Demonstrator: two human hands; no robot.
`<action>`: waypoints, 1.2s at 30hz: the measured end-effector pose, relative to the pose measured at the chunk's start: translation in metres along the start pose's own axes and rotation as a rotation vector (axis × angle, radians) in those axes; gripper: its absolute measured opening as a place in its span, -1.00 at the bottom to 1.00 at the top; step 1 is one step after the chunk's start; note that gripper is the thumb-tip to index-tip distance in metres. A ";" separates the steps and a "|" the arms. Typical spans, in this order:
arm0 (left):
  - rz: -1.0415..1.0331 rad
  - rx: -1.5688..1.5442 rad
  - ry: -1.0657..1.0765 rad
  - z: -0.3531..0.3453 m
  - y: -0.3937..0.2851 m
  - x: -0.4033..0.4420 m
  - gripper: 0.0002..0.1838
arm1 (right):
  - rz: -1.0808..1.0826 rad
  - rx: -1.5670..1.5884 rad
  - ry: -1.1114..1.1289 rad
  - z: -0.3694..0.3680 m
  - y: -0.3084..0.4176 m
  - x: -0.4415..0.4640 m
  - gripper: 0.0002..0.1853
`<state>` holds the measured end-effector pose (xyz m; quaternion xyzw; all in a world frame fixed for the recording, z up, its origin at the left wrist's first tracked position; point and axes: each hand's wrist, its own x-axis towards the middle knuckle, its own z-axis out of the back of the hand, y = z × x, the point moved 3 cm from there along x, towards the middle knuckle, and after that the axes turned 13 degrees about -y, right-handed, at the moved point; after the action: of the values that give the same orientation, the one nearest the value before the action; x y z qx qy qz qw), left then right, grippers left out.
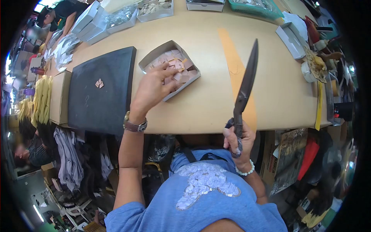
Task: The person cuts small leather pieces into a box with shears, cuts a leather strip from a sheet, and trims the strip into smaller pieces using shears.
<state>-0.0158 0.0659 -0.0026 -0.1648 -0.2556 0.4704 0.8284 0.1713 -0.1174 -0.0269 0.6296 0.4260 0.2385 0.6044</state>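
Note:
My left hand, with a watch on its wrist, is over a white cardboard box. Its fingers are spread among or just above small pinkish-beige cut pieces that fill the box; whether a fingertip touches one I cannot tell. Large dark tailor's scissors stand upright in my right hand, blades together and pointing away from me. Cloth-like wrapping covers their handles, and the fingers close round them. Beneath the blades, a long orange strip lies across the table.
A black board on the left bears several small pieces. White boxes and a green tray line the far side. An open white box and a yellow strip are at right. Another person works at far left.

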 end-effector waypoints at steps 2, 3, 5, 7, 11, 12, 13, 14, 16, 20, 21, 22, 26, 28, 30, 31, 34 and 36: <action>-0.116 0.156 -0.085 -0.013 0.005 0.001 -0.61 | 0.019 -0.012 -0.039 0.009 0.001 0.001 -0.78; -0.174 0.234 -0.126 -0.016 0.006 0.005 -0.61 | 0.017 0.000 -0.051 0.012 0.001 0.001 -0.78; -0.115 0.130 -0.112 -0.016 0.011 0.019 -0.63 | 0.014 0.024 -0.076 0.018 0.000 0.001 -0.78; 0.043 0.119 -0.169 -0.006 0.007 0.026 -0.65 | 0.025 0.023 -0.093 0.024 -0.001 -0.001 -0.78; 0.036 0.293 -0.184 0.009 -0.002 0.023 -0.57 | 0.047 0.019 -0.134 0.037 -0.003 -0.002 -0.77; -0.002 0.327 -0.249 0.011 -0.012 0.019 -0.59 | 0.048 0.009 -0.147 0.041 -0.003 -0.002 -0.77; -0.036 0.262 -0.274 0.012 -0.027 0.015 -0.60 | 0.048 -0.002 -0.161 0.046 -0.003 -0.002 -0.77; -0.069 0.197 -0.299 0.010 -0.047 0.012 -0.61 | 0.048 -0.014 -0.175 0.050 -0.003 -0.002 -0.77; -0.133 0.076 -0.302 -0.012 -0.077 -0.003 -0.65 | 0.026 -0.051 -0.194 0.062 -0.005 -0.003 -0.77; -0.208 -0.088 -0.087 -0.088 -0.131 -0.045 -0.59 | 0.000 -0.169 -0.236 0.088 -0.008 -0.012 -0.78; -0.209 -0.055 -0.080 -0.099 -0.141 -0.050 -0.56 | -0.030 -0.208 -0.235 0.096 -0.010 -0.016 -0.79; -0.211 -0.022 -0.070 -0.106 -0.146 -0.054 -0.52 | -0.063 -0.248 -0.236 0.106 -0.013 -0.022 -0.79; -0.063 -0.060 -0.292 -0.101 -0.143 -0.054 -0.50 | -0.199 -0.436 -0.107 0.151 -0.006 -0.053 -0.79; -0.003 -0.098 -0.169 -0.094 -0.139 -0.065 -0.56 | -0.239 -0.528 -0.005 0.175 -0.006 -0.074 -0.75; -0.019 -0.099 -0.143 -0.093 -0.141 -0.077 -0.66 | -0.368 -0.548 0.037 0.192 -0.006 -0.095 -0.74; -0.043 -0.098 -0.148 -0.097 -0.142 -0.080 -0.68 | -0.430 -0.556 0.062 0.196 -0.004 -0.104 -0.73; -0.061 -0.117 -0.180 -0.112 -0.145 -0.080 -0.73 | -0.432 -0.560 0.153 0.203 -0.009 -0.119 -0.69; -0.008 -0.182 -0.204 -0.122 -0.148 -0.071 -0.78 | -0.328 -0.634 0.239 0.203 -0.012 -0.121 -0.66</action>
<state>0.1268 -0.0738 -0.0451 -0.1897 -0.3809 0.4564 0.7815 0.2703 -0.3315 -0.0438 0.3021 0.4938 0.3304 0.7455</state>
